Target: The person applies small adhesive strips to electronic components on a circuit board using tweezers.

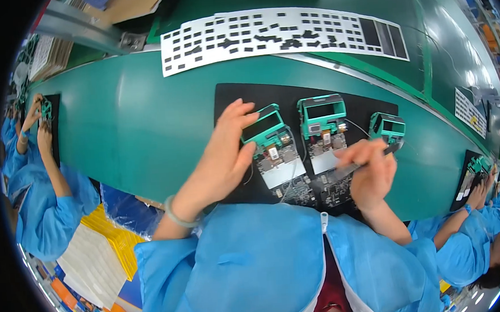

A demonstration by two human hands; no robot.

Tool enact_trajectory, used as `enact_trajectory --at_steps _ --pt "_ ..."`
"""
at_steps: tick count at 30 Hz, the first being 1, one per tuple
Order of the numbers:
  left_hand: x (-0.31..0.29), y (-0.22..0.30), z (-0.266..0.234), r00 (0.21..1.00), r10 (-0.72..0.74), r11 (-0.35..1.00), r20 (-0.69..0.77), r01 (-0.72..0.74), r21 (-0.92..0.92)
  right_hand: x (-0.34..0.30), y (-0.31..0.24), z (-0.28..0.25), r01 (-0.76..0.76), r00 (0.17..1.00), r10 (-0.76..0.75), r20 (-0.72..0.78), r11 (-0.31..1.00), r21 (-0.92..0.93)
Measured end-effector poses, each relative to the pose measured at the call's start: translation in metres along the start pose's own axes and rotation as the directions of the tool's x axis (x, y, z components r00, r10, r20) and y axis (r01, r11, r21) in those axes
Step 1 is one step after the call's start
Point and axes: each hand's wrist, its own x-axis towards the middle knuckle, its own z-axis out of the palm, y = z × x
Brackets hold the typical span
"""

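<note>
Three teal frames with dark windows stand in a row on a black mat (232, 94). Circuit boards with white plates extend from the left and middle ones. My left hand (218, 149) grips the left teal frame (265, 126), fingers at its upper edge and thumb lower down. My right hand (372, 168) is closed around tweezers (342, 173), whose tips point left over the lower part of the boards. Nearest those tips are the left circuit board (289, 191) and the middle circuit board (335, 191). Beyond my right hand is the right teal frame (387, 126), its lower part hidden.
A white sheet (186, 51) with many small black pieces lies across the far side of the green table (144, 116). Thin wires run among the boards. Co-workers in blue gowns sit at left (52, 196) and right (464, 240). Yellow trays (109, 233) stand at lower left.
</note>
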Motion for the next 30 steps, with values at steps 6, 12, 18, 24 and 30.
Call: enact_trajectory --at_steps 6,12,18,24,30 --pt "0.053 0.039 0.011 0.989 0.14 0.826 -0.05 -0.089 0.557 0.041 -0.006 0.029 0.091 0.954 -0.064 0.293 0.993 -0.079" --pt "0.066 0.028 0.048 0.966 0.162 0.781 -0.203 0.0 0.625 0.045 0.002 0.032 -0.113 0.955 0.143 0.258 0.985 -0.127" --pt "0.055 0.007 0.033 0.974 -0.024 0.995 -0.223 0.001 -0.101 0.03 -0.023 -0.053 0.029 0.99 -0.041 -0.132 0.996 -0.089" --pt "0.016 -0.022 -0.055 0.923 0.184 0.825 0.339 -0.333 0.457 0.035 -0.032 -0.065 -0.021 0.997 0.03 -0.074 0.992 0.126" --pt "-0.007 -0.03 -0.019 0.796 0.291 0.656 0.53 -0.569 0.495 0.028 -0.071 -0.095 0.106 0.991 -0.091 -0.099 0.981 0.163"
